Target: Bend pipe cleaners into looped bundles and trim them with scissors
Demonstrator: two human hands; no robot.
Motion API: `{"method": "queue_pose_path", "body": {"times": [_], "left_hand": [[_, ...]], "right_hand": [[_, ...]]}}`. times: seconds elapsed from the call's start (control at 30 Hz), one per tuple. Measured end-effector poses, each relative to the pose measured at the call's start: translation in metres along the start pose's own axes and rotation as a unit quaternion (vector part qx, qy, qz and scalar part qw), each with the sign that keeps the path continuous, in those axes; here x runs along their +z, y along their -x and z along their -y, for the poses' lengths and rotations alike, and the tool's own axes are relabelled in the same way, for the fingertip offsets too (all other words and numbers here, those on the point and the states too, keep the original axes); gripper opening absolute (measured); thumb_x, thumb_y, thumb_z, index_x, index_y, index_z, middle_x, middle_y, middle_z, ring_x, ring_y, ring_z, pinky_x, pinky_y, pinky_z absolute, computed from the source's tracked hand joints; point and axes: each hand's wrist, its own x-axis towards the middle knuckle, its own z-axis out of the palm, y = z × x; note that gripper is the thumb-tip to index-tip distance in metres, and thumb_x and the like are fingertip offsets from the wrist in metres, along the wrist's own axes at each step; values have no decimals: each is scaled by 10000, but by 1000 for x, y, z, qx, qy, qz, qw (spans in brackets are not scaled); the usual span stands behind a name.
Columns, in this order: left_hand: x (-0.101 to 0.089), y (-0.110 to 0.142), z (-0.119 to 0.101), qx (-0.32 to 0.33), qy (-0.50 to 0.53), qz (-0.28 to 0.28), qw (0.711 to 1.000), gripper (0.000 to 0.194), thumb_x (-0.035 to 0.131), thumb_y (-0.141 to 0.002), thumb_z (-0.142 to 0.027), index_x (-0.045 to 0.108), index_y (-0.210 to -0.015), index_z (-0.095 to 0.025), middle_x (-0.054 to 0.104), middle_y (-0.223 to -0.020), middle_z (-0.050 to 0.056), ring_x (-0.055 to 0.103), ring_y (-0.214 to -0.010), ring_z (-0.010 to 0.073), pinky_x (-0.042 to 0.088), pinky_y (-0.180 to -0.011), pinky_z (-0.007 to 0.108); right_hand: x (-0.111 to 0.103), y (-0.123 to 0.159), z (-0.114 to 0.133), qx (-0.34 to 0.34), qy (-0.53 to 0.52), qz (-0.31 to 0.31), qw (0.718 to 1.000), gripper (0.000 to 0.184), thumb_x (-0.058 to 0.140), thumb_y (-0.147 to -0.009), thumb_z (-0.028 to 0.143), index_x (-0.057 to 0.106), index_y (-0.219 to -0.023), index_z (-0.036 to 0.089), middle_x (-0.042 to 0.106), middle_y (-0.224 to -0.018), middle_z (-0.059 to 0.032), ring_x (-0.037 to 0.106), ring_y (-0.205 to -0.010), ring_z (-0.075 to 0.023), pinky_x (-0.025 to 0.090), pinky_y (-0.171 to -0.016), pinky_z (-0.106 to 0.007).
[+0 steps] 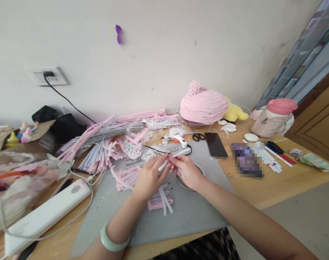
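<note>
Over the middle of the grey cutting mat [202, 216], my left hand [150, 175] and my right hand [190, 172] meet, fingers closed. Between them runs a white pipe cleaner [182, 152], one end poking up to the right and another pale end showing at my left fingers. Both hands pinch it; the exact grip is hidden by the fingertips. Below my left hand lie pink and pale lilac pipe cleaner pieces [164, 202]. A bundle of pink and lilac loops [125, 177] rests left of it. Behind my right hand, a metal ring [201, 169] lies on the mat.
At the back stand a pink pipe-cleaner dome [204, 106] and more pipe cleaner bundles [99, 157]. A white glue gun [180, 141], black scissors [199, 137] and a phone [216, 145] lie behind the hands. A long white device [47, 218] with a cable sits left; a bottle [271, 121] stands right.
</note>
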Motion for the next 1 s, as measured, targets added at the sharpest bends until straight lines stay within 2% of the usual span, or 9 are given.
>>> {"method": "queue_pose_path", "body": {"times": [0.1,0.27,0.33,0.43,0.53,0.63,0.77,0.87,1.0], "left_hand": [[0,-1,-5,-127,82,-24,988,258,569,-778,-283,642,-1024,-251,713,-887,54,651,-756,221,448,-643,273],[1,-6,-6,-218,227,-71,946,174,579,-768,-325,683,-808,-191,694,-743,38,628,-698,182,446,-659,249],[4,-8,-6,-248,303,-92,916,201,605,-742,-356,670,-786,-172,686,-779,41,622,-714,169,460,-687,255],[10,-8,-8,-296,425,-108,849,238,639,-701,-387,630,-795,-168,678,-801,33,629,-735,156,481,-714,273],[14,-6,-12,-329,486,-121,801,256,651,-690,-388,603,-810,-167,675,-784,34,636,-763,160,490,-711,280],[17,-4,-16,-334,505,-122,787,266,638,-699,-396,583,-824,-167,674,-809,44,628,-715,163,496,-613,266],[17,-3,-21,-337,535,-62,772,263,630,-704,-395,565,-818,-167,661,-812,39,581,-580,138,458,-479,242],[15,-4,-22,-339,544,-38,766,257,638,-700,-387,569,-798,-160,645,-768,25,530,-529,110,435,-470,231],[9,-8,-18,-335,539,-59,770,249,650,-693,-377,575,-789,-160,594,-668,-16,493,-535,85,415,-516,200]], "right_hand": [[0,1,0,-6,34,13,999,283,783,-520,303,643,-713,150,615,-614,19,535,-550,-82,446,-578,-229],[1,2,0,-17,86,14,996,270,743,-580,294,627,-789,168,659,-700,-9,582,-631,-119,447,-627,-263],[1,2,0,-20,112,9,994,221,729,-598,301,620,-734,165,642,-670,-3,566,-615,-112,429,-601,-249],[0,2,-2,-41,162,-3,986,167,723,-602,285,618,-640,162,593,-612,21,502,-557,-83,376,-552,-222],[-1,1,-6,-72,208,-2,976,143,731,-589,265,633,-614,165,577,-596,26,469,-542,-81,344,-534,-221],[1,2,-9,-59,237,12,970,157,726,-600,298,652,-648,168,555,-562,37,409,-465,-72,306,-474,-224],[2,4,-11,-41,273,38,960,201,710,-618,339,624,-581,162,511,-501,42,390,-429,-71,300,-447,-224],[2,5,-7,-30,274,50,960,235,686,-640,353,590,-538,165,481,-471,44,395,-428,-75,316,-445,-223],[0,5,-1,-60,257,30,964,160,644,-681,336,619,-675,179,533,-544,36,418,-438,-82,331,-441,-227]]}}
